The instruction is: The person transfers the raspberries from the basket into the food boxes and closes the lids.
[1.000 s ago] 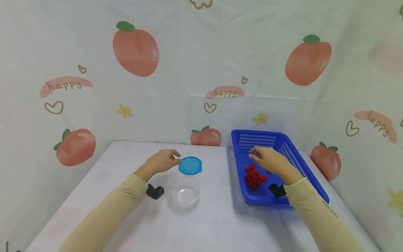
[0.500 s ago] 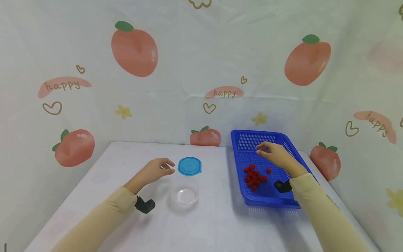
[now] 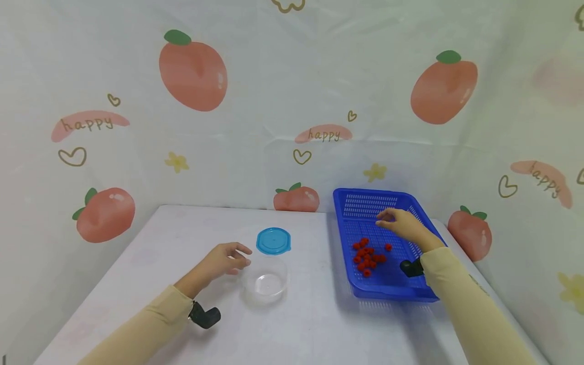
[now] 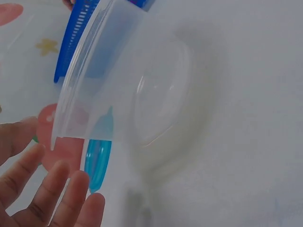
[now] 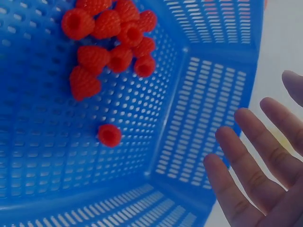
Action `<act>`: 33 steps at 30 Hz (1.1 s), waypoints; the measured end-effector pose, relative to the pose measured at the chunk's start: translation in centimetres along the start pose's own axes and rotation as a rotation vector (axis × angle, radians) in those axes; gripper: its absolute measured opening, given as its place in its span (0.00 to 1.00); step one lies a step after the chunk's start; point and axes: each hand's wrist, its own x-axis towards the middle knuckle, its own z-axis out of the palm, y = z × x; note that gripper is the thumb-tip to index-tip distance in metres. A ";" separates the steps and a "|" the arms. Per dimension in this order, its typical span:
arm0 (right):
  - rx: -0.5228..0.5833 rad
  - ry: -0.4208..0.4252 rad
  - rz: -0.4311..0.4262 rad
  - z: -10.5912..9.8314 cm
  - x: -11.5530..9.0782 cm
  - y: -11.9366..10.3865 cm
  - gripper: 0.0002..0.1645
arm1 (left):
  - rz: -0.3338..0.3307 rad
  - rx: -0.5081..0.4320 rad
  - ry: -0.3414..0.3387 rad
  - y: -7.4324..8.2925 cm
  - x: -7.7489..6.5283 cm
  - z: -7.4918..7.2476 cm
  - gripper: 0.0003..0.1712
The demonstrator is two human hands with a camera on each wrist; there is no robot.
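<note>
- On the table, the container stands left, the basket right, well apart.
- The lid lies behind the container, on its far side.
- Raspberries lie in the basket's left part; one raspberry is to their right.
- Left hand: left of the container.
- Right hand: above the basket.

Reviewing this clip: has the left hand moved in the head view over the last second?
Yes. Against the blue plastic lid lying on the table, the left hand has moved down the picture and slightly left.
</note>
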 end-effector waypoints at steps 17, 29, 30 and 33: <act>0.082 -0.120 0.061 0.8 0.5 0.8 0.22 | -0.081 -0.078 -0.004 -0.7 -0.4 0.9 0.20; 0.159 -0.234 0.139 1.3 0.3 2.0 0.26 | -0.078 -0.083 -0.024 -0.5 -0.6 0.8 0.20; 0.163 -0.243 0.149 1.3 0.3 2.1 0.26 | -0.077 -0.083 -0.027 -0.5 -0.6 0.8 0.20; 0.179 -0.273 0.178 1.4 0.3 2.4 0.26 | -0.077 -0.089 -0.036 -0.4 -0.7 0.7 0.21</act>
